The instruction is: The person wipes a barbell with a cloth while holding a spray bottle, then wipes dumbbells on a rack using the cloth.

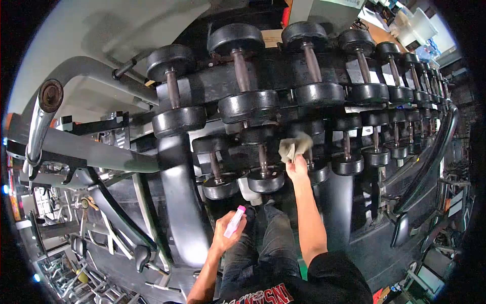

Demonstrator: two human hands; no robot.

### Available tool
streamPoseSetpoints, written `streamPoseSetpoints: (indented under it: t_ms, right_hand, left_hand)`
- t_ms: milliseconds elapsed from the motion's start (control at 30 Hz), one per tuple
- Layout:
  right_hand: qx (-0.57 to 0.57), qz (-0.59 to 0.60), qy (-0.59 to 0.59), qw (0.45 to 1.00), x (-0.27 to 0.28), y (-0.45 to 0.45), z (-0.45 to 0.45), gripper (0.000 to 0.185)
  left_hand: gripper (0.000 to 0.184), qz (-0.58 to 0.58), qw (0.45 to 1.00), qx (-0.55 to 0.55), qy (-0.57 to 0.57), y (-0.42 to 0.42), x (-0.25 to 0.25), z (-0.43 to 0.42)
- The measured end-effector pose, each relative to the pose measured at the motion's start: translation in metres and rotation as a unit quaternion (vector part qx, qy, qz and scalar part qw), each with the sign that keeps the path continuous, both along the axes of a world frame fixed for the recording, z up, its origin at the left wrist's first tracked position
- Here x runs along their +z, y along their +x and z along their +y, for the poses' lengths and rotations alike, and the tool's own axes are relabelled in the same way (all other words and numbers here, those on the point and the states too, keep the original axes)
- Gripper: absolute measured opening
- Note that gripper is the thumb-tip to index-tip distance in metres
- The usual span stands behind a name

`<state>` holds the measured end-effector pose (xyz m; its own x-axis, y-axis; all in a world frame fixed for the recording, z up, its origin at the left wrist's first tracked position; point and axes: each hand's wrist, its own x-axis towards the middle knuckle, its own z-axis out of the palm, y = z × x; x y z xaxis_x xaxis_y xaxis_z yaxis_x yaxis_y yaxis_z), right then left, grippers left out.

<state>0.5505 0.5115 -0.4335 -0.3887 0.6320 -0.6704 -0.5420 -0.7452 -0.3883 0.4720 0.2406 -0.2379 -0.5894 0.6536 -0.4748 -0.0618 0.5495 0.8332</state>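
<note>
My left hand (226, 235) is wrapped around a small translucent pink bottle (234, 223) with a brighter pink top, held low in front of my legs. Stretched forward, my right hand (297, 168) grips a light grey-beige cloth (293, 147), partly smeared by motion. The cloth is over a dumbbell (318, 174) on the lower tier and hides much of it; I cannot tell whether they touch. Just left of it lies another black dumbbell (263, 158), and further left a third dumbbell (215, 169).
A two-tier rack (179, 197) carries several black round-headed dumbbells, with larger ones such as the dumbbell (243, 73) on the upper tier. At left, a metal bar end (51, 95) juts out from a grey machine frame. A padded black bench (433, 162) stands at right.
</note>
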Motion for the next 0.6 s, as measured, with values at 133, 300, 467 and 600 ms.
streamPoseSetpoints:
  t_ms: [133,300,467,600]
  right_hand:
    - [0.071,0.025,-0.113,0.991,-0.039,-0.018,-0.035,0.022]
    - [0.119,0.099,-0.145,0.977,-0.016,-0.095,-0.063,0.013]
    - [0.09,0.103,-0.282,0.95,-0.068,-0.133,-0.04,0.012]
    - [0.11,0.113,-0.34,0.927,-0.032,-0.121,-0.019,0.019]
  left_hand:
    - [0.012,0.021,0.999,-0.017,0.039,0.004,0.001,0.004]
    - [0.01,0.01,0.998,0.002,0.057,0.01,-0.002,0.002]
    - [0.009,0.024,0.998,-0.012,0.049,0.012,-0.006,-0.001]
    - [0.009,0.005,1.0,-0.002,0.029,0.013,0.002,0.006]
